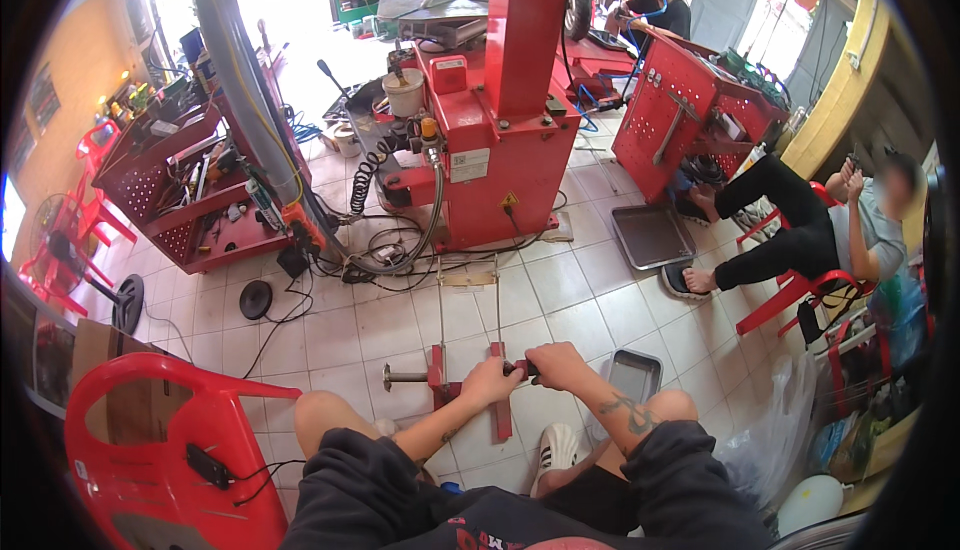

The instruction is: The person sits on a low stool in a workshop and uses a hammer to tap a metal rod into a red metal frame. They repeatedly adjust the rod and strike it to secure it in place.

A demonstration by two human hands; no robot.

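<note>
My left hand (489,381) is closed around a dark, short cylindrical part (519,371) at the right side of a red metal frame (437,368). From the other side, my right hand (556,365) closes on the same dark part; the fingers hide most of it, so its exact kind cannot be made out. The frame sits low in front of my knees, with two parallel red bars (501,422). A metal shaft with a round flange (388,378) sticks out of its left side. Two thin rods run from the frame toward the red machine.
A red machine column (500,170) stands ahead, with hoses and cables (385,255) around its base. A grey tray (635,375) lies by my right knee, a larger tray (653,236) beyond. Red chair (175,450) at left; a seated person (800,225) at right. Tool carts flank the machine.
</note>
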